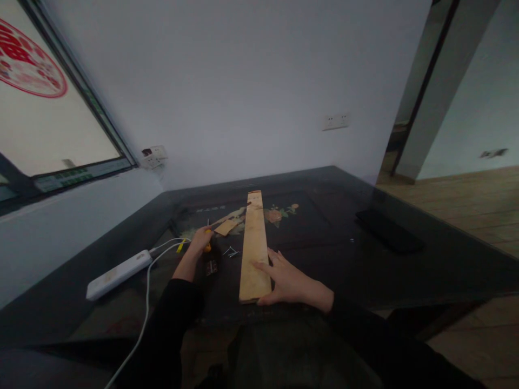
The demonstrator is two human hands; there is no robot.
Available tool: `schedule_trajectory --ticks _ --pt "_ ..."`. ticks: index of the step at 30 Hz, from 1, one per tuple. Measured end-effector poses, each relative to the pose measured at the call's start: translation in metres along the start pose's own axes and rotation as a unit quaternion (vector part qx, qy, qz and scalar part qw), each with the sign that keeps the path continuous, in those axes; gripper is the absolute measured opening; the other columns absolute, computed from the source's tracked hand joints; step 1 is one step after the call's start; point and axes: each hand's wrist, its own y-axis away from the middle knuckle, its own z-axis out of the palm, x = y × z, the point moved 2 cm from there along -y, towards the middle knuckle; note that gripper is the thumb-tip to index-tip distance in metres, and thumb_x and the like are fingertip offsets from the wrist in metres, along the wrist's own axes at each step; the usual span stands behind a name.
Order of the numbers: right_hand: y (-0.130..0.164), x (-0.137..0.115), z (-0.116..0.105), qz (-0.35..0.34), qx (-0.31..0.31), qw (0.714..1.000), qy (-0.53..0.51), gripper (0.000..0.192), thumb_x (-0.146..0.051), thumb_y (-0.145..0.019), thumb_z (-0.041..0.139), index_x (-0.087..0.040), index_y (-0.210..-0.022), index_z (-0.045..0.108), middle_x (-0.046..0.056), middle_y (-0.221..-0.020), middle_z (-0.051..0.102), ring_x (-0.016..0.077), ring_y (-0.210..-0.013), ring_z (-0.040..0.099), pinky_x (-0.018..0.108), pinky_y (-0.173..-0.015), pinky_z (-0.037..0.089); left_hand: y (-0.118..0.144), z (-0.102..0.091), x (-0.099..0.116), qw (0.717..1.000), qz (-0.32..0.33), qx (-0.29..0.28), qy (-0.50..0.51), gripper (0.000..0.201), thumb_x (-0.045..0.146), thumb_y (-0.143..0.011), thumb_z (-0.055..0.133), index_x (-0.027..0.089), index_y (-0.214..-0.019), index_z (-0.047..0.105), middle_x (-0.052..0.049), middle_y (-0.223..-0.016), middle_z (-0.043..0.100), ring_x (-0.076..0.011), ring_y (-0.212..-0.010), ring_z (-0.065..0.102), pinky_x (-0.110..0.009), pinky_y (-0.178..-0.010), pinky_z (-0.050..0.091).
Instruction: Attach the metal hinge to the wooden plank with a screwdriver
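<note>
Currently: left hand [200, 238] grips one screwdriver [207, 246]; right hand [288, 281] flat, open, on one plank [254, 246].

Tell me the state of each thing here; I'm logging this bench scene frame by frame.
Wooden plank: flat on the table, lengthwise away from the person.
Right hand: open, pressing the plank's near end.
Left hand: closed around a yellow-handled tool.
Small wood piece: lying flat.
Screws: loose beside the plank.
Power strip: cables plugged in.

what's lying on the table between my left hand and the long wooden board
In the head view, a few small metal screws or nails lie on the dark table between the left hand and the wooden board.
</note>
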Motion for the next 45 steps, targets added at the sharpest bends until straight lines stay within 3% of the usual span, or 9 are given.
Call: schedule_trajectory --ticks 5,12,22,29,34,41,45 --pt "-0.013 0.003 -0.001 0.004 -0.020 1.000 0.015 0.108 -0.069 -0.065 0.079 -0.017 -0.153 0.043 0.025 -0.162 0.025 0.0434 -0.152 0.016 0.060 -0.121 0.012 0.002 -0.003 0.004 0.999 -0.015 -0.013 0.030 0.042 0.019 -0.085 0.059 0.011 -0.126 0.066 -0.015 -0.123 0.071 -0.0231 -0.110 0.068 -0.029 -0.088 0.053" --pt "-0.018 0.006 -0.003 0.010 -0.027 1.000 0.009 0.107 -0.069 -0.066 0.078 -0.017 -0.153 0.043 0.026 -0.163 0.023 0.0443 -0.152 0.015 0.060 -0.122 0.010 -0.001 0.001 0.000 0.989 0.062 0.015 -0.135 0.035 0.021 -0.086 0.059 0.011 -0.117 0.071 -0.017 -0.127 0.069 -0.0275 -0.125 0.060 -0.036 -0.108 0.044" --pt "-0.007 -0.002 0.003 0.034 -0.002 0.999 0.021 0.110 -0.076 -0.070 0.070 -0.018 -0.156 0.036 0.026 -0.163 0.025 0.0382 -0.154 0.016 0.057 -0.123 0.010 0.019 0.013 0.004 0.956 0.159 0.023 -0.245 0.040 0.024 -0.092 0.051 0.013 -0.127 0.067 -0.016 -0.132 0.065 -0.0274 -0.126 0.057 -0.038 -0.112 0.039" --pt "-0.004 -0.004 0.000 0.033 0.003 0.999 0.019 0.107 -0.075 -0.068 0.072 -0.017 -0.153 0.042 0.027 -0.162 0.026 0.0395 -0.153 0.018 0.058 -0.123 0.012 0.041 0.025 0.027 0.933 0.208 -0.031 -0.293 0.040 0.030 -0.101 0.040 0.024 -0.133 0.063 -0.013 -0.144 0.058 -0.0324 -0.133 0.052 -0.056 -0.114 0.031" --pt "-0.004 -0.003 0.002 0.032 0.006 0.999 0.018 0.105 -0.071 -0.069 0.075 -0.014 -0.152 0.043 0.027 -0.161 0.028 0.0390 -0.153 0.018 0.057 -0.123 0.013 0.045 0.032 0.031 0.915 0.221 -0.088 -0.325 0.040 0.028 -0.102 0.038 0.023 -0.133 0.061 -0.013 -0.137 0.063 -0.0290 -0.128 0.057 -0.052 -0.117 0.028" --pt "-0.005 0.000 0.005 0.029 0.014 0.999 0.017 0.104 -0.073 -0.069 0.073 -0.015 -0.151 0.045 0.027 -0.160 0.030 0.0396 -0.153 0.020 0.059 -0.122 0.015 0.044 0.036 0.033 0.900 0.235 -0.082 -0.359 0.039 0.025 -0.102 0.036 0.020 -0.131 0.061 -0.015 -0.134 0.064 -0.0275 -0.126 0.059 -0.045 -0.115 0.030" --pt "-0.005 0.000 0.005 0.027 0.014 0.999 0.017 0.103 -0.072 -0.069 0.074 -0.014 -0.150 0.046 0.028 -0.160 0.029 0.0400 -0.153 0.019 0.059 -0.122 0.014 0.041 0.038 0.035 0.892 0.244 -0.085 -0.372 0.040 0.026 -0.102 0.034 0.017 -0.133 0.058 -0.017 -0.134 0.062 -0.0294 -0.125 0.059 -0.049 -0.115 0.030"
